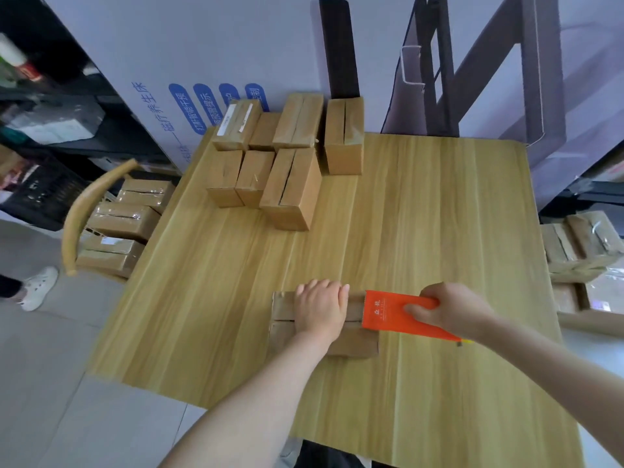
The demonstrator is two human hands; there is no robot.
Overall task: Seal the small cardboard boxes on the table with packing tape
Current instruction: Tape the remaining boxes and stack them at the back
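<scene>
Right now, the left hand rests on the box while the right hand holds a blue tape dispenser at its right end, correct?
Not quite: the dispenser is orange, not blue, as the head view shows. The rest holds: the left hand rests on the box while the right hand grips the dispenser at its right end.

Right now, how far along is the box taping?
Apparently done: the boxes on the chair show glossy tape. In hand: the left hand presses one box while the right hand holds the orange tape dispenser at its right end. Left: the far group of boxes, several with dark open seams.
</scene>
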